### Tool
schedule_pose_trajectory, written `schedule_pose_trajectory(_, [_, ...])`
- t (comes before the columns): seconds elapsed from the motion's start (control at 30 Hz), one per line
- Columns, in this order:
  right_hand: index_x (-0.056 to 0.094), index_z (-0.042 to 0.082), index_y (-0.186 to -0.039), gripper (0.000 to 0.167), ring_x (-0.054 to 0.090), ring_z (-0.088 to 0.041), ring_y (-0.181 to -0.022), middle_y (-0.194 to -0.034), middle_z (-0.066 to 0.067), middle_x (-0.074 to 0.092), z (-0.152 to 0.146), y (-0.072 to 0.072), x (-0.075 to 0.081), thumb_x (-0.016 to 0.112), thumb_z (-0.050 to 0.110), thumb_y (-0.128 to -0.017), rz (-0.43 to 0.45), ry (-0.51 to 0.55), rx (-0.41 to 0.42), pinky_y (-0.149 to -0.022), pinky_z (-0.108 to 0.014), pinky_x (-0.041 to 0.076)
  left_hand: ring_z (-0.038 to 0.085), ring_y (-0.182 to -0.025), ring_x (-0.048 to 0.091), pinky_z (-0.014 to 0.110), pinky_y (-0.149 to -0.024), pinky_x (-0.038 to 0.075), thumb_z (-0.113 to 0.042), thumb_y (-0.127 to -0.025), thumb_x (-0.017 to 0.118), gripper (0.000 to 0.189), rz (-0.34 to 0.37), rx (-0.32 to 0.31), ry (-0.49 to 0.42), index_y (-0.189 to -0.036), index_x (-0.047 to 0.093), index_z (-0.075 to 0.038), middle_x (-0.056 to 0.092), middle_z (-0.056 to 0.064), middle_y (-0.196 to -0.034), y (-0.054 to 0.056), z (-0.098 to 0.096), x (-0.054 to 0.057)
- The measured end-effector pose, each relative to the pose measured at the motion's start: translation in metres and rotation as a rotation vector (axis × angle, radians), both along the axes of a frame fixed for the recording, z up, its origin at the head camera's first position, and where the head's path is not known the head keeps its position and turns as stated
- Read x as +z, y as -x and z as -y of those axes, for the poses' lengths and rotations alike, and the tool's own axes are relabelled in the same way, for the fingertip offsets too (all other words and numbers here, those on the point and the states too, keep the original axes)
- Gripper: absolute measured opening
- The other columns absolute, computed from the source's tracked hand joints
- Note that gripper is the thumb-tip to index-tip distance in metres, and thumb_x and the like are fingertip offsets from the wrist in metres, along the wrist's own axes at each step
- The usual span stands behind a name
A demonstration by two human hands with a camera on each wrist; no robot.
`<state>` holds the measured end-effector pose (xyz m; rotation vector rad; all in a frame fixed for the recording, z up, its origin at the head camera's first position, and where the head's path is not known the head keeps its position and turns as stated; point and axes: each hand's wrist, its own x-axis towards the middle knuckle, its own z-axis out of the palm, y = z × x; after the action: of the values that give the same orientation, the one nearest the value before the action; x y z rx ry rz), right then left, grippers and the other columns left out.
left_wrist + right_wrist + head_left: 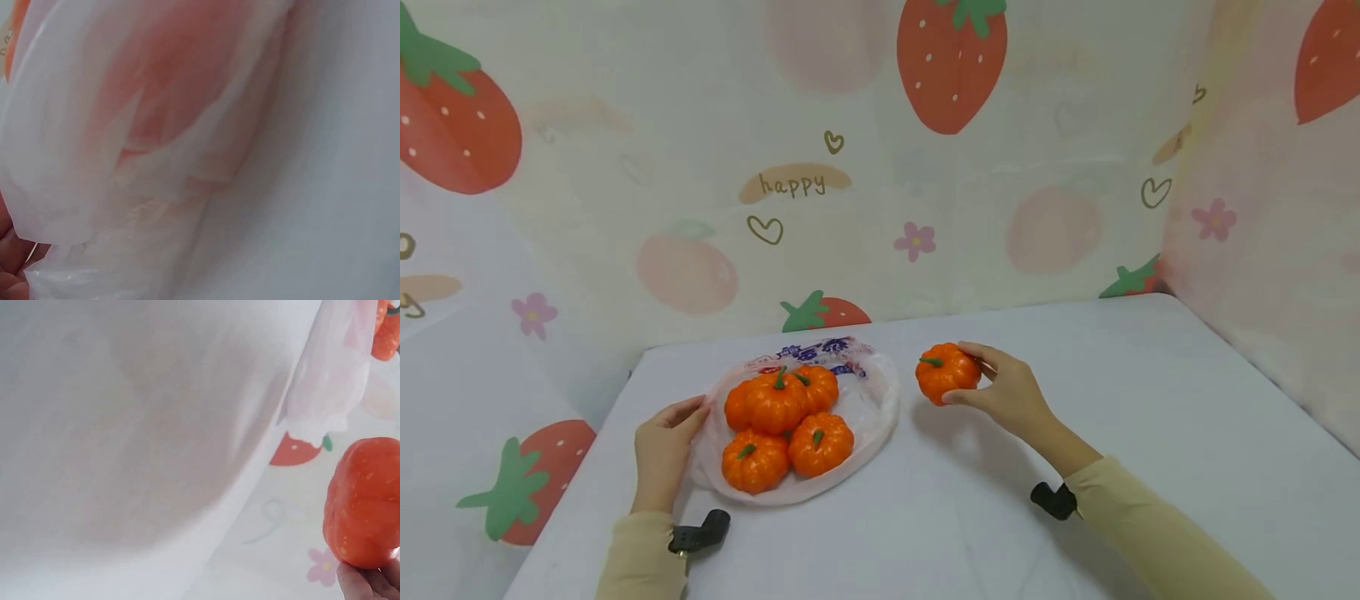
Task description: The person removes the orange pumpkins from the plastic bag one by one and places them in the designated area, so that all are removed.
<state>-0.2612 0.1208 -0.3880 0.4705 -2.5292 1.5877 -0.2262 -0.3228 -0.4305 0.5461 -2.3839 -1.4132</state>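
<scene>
Pumpkin [943, 375], glossy orange, round and ribbed with a short green stem, is up in the right hand [1003, 393], grasped between the thumb below and the fingers above, raised over the white cloth-covered table [1150, 417] with a soft shadow beneath. Its stem points left, towards a thin, whitish translucent plastic bag [882, 417] printed in blue and red, spread wide open on the tabletop, and there's a gap between the two. Over to the left hand [666, 446] now: fingertips and thumb pinch the near-left edge of that bag. Inside sit five more orange ribbed pumpkins [777, 404], bunched together towards the left of the opening, two in front and three clustered behind, the one furthest left partly hidden. From the left wrist, a blurred orange-red shape glows through the plastic, fingers just showing at the lower corner; from the right wrist, the lone pumpkin rests against fingertips, partly cut off by the frame. Both arms wear beige sleeves [1157, 529], each wrist carrying a small black device [700, 532]. Behind it all, a pale wall covering [865, 242] shows red strawberries, pink flowers, outlined hearts and the word "happy".
</scene>
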Motion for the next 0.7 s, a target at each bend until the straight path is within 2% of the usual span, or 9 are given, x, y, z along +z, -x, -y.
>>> schedule_pose_trajectory(0.23, [0.057,0.002,-0.138,0.07,0.051,-0.033,-0.135,-0.141,-0.017,0.057,-0.012,0.008,-0.007,0.087,0.019,-0.076,0.046,0.0,-0.039,-0.108,-0.042,0.045,0.019,-0.127,0.056,0.011,-0.097,0.046,-0.039,-0.098,0.061,0.045,0.015,-0.003,-0.005,-0.132,0.065,-0.011,0.064,0.011,-0.135,0.001,-0.001,0.0])
schedule_pose_trajectory(0.43, [0.056,-0.002,-0.137,0.069,0.052,-0.037,-0.133,-0.141,-0.021,0.057,-0.02,0.011,-0.01,0.085,0.019,-0.078,0.105,-0.015,-0.071,-0.107,-0.044,0.046,0.018,-0.125,0.056,0.004,-0.091,0.044,-0.038,-0.097,0.063,0.045,0.01,-0.013,-0.019,-0.132,0.065,-0.01,0.063,0.013,-0.135,0.0,-0.002,0.001])
schedule_pose_trajectory(0.67, [0.052,0.001,-0.142,0.073,0.048,-0.04,-0.136,-0.145,-0.021,0.053,-0.028,0.018,-0.007,0.083,0.026,-0.081,0.193,-0.073,-0.105,-0.107,-0.049,0.046,0.019,-0.129,0.055,0.011,-0.098,0.045,-0.037,-0.098,0.061,0.044,0.022,-0.013,-0.025,-0.133,0.064,-0.01,0.063,0.012,-0.136,-0.001,-0.003,0.004])
schedule_pose_trajectory(0.7, [0.052,0.002,-0.142,0.073,0.048,-0.04,-0.136,-0.145,-0.021,0.053,-0.029,0.019,-0.007,0.083,0.027,-0.08,0.203,-0.088,-0.107,-0.108,-0.05,0.046,0.016,-0.127,0.057,0.01,-0.098,0.045,-0.037,-0.098,0.061,0.044,0.022,-0.01,-0.027,-0.133,0.064,-0.011,0.063,0.012,-0.136,-0.001,-0.003,0.004])
